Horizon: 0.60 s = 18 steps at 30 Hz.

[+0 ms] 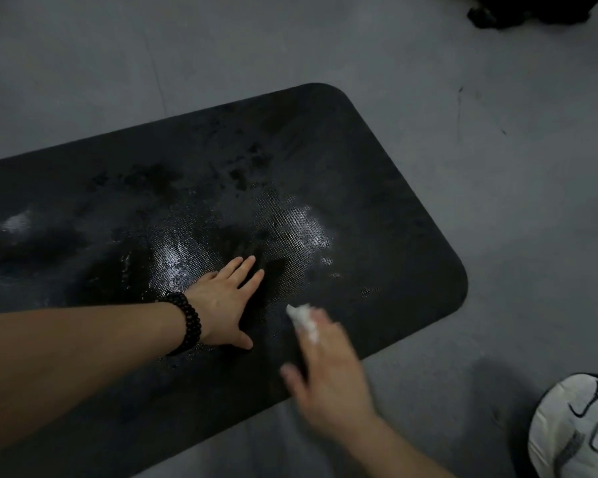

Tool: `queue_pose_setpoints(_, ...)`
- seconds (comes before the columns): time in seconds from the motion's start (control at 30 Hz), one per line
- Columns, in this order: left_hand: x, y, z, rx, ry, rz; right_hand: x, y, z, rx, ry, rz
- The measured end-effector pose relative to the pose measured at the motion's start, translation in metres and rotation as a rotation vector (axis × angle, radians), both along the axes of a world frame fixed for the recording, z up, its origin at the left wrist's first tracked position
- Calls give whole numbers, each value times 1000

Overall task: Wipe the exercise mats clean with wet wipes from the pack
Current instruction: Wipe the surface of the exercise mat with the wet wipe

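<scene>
A black exercise mat (377, 188) with rounded corners lies on the grey floor, its textured surface wet and shiny in patches around the middle. My left hand (227, 300) rests flat on the mat with straight, spread fingers; a dark bead bracelet circles the wrist. My right hand (328, 370) is blurred near the mat's front edge and holds a crumpled white wet wipe (302, 319) under its fingers against the mat. The wipe pack is not in view.
Grey floor (497, 270) surrounds the mat. A white and black sneaker (577, 429) sits at the bottom right. A dark bundle (529, 8) lies on the floor at the top right.
</scene>
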<state>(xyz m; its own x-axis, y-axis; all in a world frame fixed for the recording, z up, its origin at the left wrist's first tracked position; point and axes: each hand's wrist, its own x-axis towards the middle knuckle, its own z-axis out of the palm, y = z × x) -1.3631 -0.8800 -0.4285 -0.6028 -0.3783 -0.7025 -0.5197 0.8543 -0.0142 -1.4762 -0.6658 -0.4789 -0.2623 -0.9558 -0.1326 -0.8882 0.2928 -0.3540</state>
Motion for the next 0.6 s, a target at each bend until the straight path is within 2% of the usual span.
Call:
queue_pose_setpoints(0.07,2,0,1,3,-11,-16,-46,-5,-4,-16,134,-287)
queue_pose_setpoints(0.13,5,1,2,-15,-21,0,-69,-6,-8,60,158,-419)
queue_pose_setpoints(0.2,2,0,3,-55,-28,45,-47,-12,-7,44,74,-309)
queue_pose_setpoints(0.3,-7,-6,4,-102,-32,101,32,-15,2,35,-104,120)
queue_pose_setpoints(0.37,-8,-8,3,-105,-31,100,45,-19,11,44,-133,243)
queue_pose_setpoints(0.4,-6,-8,1,-105,-30,98,33,-21,7,2,-101,192)
queue_pose_setpoints(0.53,8,-8,-7,-117,-28,90,-57,-30,-9,-31,141,-322)
queue_pose_setpoints(0.6,10,-10,-8,-137,-25,90,-60,-36,-10,27,75,-314)
